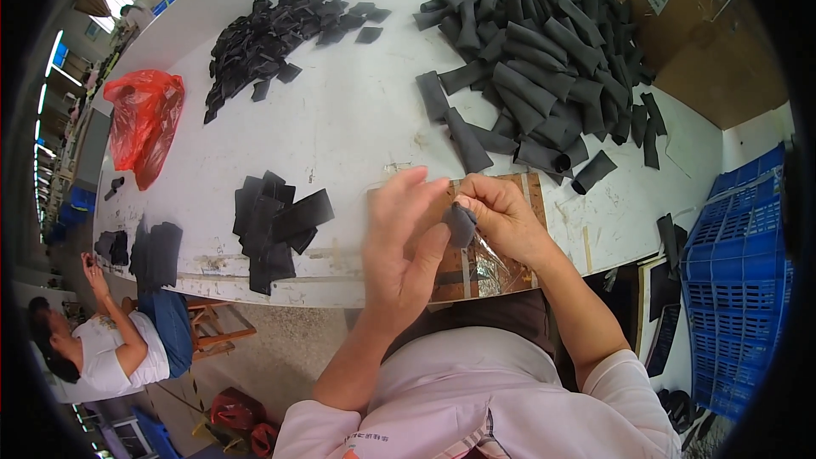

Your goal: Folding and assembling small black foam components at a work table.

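Note:
My right hand point(507, 217) pinches a small dark grey fabric piece point(461, 228) between thumb and fingertips, over a brown board point(535, 191) at the table's front edge. Its fingers hide part of the fabric. Just left of it, my left hand point(398, 242) is open, slightly blurred, with fingers stretched out and apart. The left thumb tip comes close to the fabric; I cannot tell whether they touch. Shiny clear tape or film point(487, 276) covers the near part of the board.
Beyond my hands lies a big heap of dark grey fabric tubes point(544, 59). Small black pieces point(263, 42) spread at the far left, flat black strips point(276, 225) nearer. A red plastic bag point(144, 123), a cardboard box point(714, 42) and a blue crate point(735, 272) flank the table. Someone sits at left.

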`<state>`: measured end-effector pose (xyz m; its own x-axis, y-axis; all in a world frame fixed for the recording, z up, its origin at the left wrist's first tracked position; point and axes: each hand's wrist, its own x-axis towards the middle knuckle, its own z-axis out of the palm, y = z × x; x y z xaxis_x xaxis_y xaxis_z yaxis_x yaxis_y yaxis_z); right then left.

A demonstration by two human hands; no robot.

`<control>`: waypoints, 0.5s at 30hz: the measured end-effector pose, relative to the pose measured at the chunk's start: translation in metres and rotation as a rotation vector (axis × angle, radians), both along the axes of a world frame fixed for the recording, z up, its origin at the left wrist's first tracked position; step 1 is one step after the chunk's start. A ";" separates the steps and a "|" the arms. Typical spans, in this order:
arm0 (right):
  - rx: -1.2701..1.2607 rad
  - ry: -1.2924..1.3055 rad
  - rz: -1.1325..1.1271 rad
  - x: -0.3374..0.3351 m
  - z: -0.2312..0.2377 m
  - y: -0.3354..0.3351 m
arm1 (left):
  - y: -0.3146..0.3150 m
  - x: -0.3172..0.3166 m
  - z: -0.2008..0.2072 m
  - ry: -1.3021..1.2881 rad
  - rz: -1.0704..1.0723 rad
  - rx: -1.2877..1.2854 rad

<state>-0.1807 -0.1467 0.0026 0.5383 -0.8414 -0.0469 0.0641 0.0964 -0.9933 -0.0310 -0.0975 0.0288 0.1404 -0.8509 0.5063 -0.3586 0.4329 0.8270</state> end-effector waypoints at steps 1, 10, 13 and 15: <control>-0.071 0.080 -0.068 -0.002 0.002 0.002 | -0.003 0.002 0.004 0.019 -0.118 -0.023; -1.027 0.571 -0.167 0.004 0.066 0.017 | 0.005 -0.006 0.028 0.898 -0.251 -0.008; -1.107 0.783 -0.081 -0.001 0.054 0.017 | 0.009 -0.004 0.018 0.852 -0.250 0.048; -0.890 0.630 -0.017 -0.002 0.018 0.011 | 0.005 -0.002 -0.001 0.857 -0.280 0.171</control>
